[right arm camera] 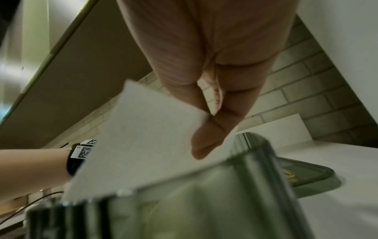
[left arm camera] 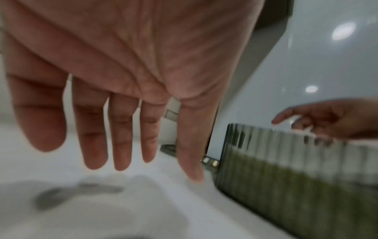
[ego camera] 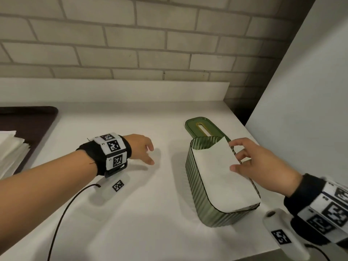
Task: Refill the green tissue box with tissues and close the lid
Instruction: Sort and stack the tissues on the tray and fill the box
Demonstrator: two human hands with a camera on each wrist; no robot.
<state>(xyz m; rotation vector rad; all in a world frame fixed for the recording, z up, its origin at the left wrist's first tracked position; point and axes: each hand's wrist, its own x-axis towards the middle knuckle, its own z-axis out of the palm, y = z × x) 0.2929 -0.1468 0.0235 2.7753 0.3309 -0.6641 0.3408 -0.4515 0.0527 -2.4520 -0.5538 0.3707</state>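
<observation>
At the far left edge of the head view, a spare stack of tissues [ego camera: 10, 147] is seen lying on a dark tray [ego camera: 37, 117]; it is judged to be very light and soft, so it should be taken from both short ends or from below, not pinched in the middle, where it would sag and spread. Left of centre, the left hand [ego camera: 141, 147] is held low over the white table [ego camera: 131, 213], its grip apart, the fingers straight and relaxed and nothing held. Right of centre, the green tissue box [ego camera: 197, 189] stands on the table with its top open. A white tissue [ego camera: 216, 170] lies across the opening, and one corner stands up above the far rim. The ribbed wall looks stiff and probably a little slippery, so the box is better steadied by its sides. Behind it, in the upper right of the middle area, the lid [ego camera: 195, 127] lies flat on the table, touching or just beside the box. At the right, the right hand [ego camera: 259, 164] is seen with its grip clamped on the tissue edge, between thumb and fingers. The tissue tears easily, so only gentle pressing is advised.
</observation>
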